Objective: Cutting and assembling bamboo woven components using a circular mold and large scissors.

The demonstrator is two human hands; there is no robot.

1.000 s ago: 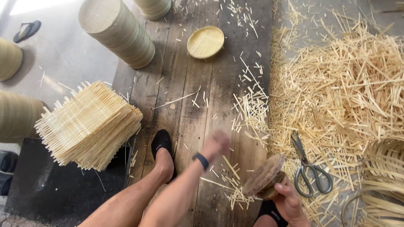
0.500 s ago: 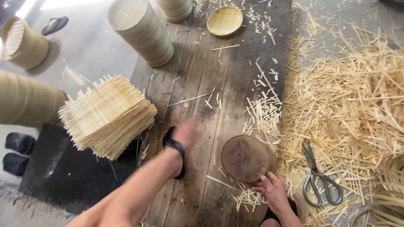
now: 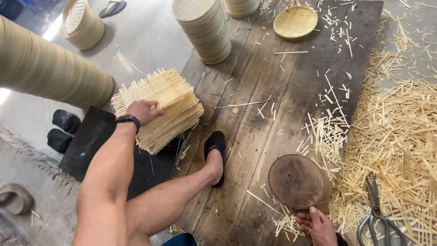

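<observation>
Left hand (image 3: 143, 110) lifts a woven mat (image 3: 172, 94) (stack (image 3: 159, 118) beneath).

A worn plank platform (image 3: 273, 114) carries a round wooden disc (image 3: 297, 181) just above the right hand (image 3: 318, 226), scattered bamboo slivers (image 3: 325, 132), and a shallow woven tray (image 3: 295, 21) far beyond.

woven mats (image 3: 159, 109) left, round board (image 3: 297, 181) right
</observation>
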